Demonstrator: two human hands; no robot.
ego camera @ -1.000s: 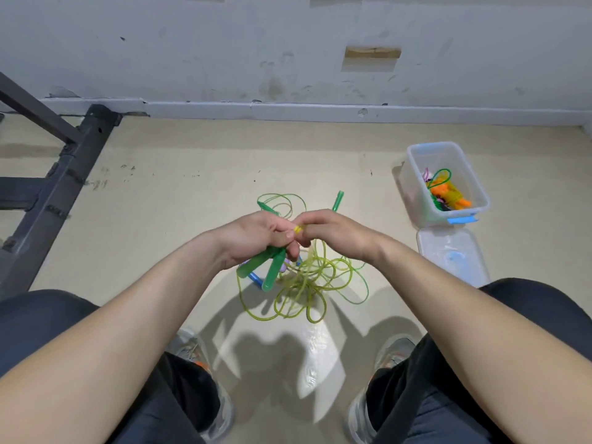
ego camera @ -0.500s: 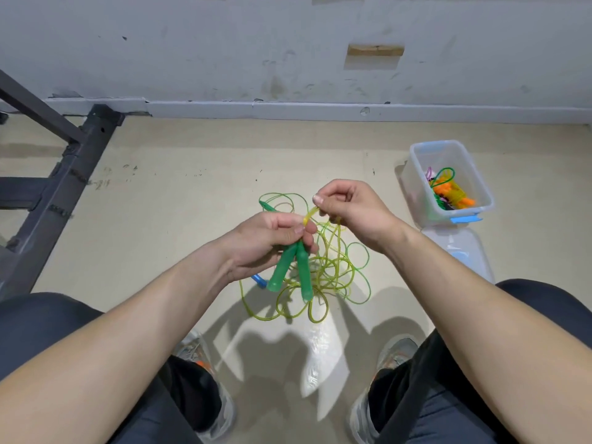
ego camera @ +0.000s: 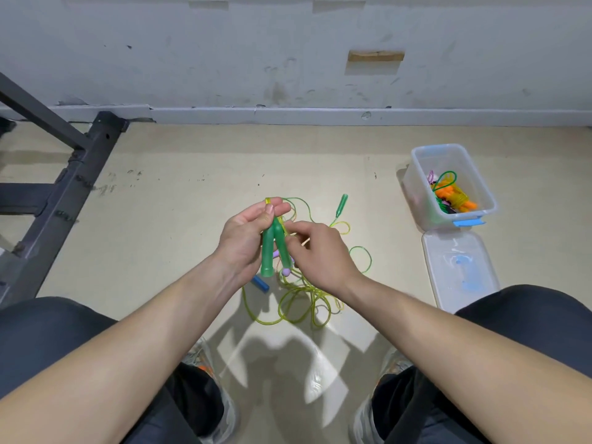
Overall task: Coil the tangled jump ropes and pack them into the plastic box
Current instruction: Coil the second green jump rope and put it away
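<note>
Green handles (ego camera: 272, 248), yellow-green rope (ego camera: 298, 302), blue-latched box (ego camera: 448, 184)

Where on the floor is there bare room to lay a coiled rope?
Bare floor: between the black frame and the rope tangle, and between that tangle and the plastic box. Crowded: the tangle itself, and the lid lying beside the box.

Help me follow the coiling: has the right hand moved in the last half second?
Yes. Judged against the box, the right hand has dropped back toward the person and leftward, away from the box, pinching rope beside the handles the left hand grips.
</note>
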